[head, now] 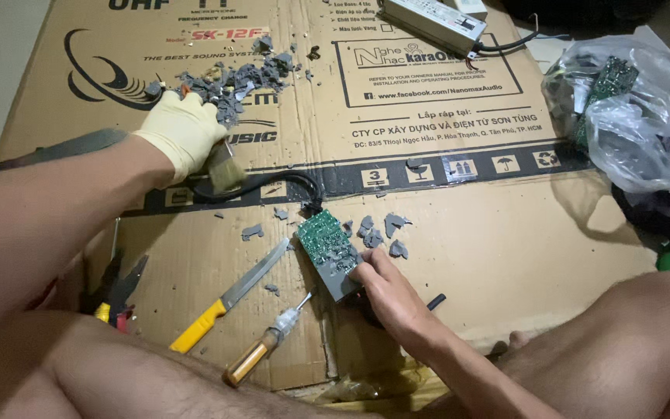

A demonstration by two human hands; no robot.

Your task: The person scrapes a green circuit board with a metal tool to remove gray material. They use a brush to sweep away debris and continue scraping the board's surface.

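Pinning the circuit board flat near the middle of the cardboard, the bare right hand has fingers curled on its lower end. Gloved left hand grips a brush near the grey chips at the far-left edge. Risk: the knife and screwdriver lie just beside the board, so a slip could knock them into bare legs.
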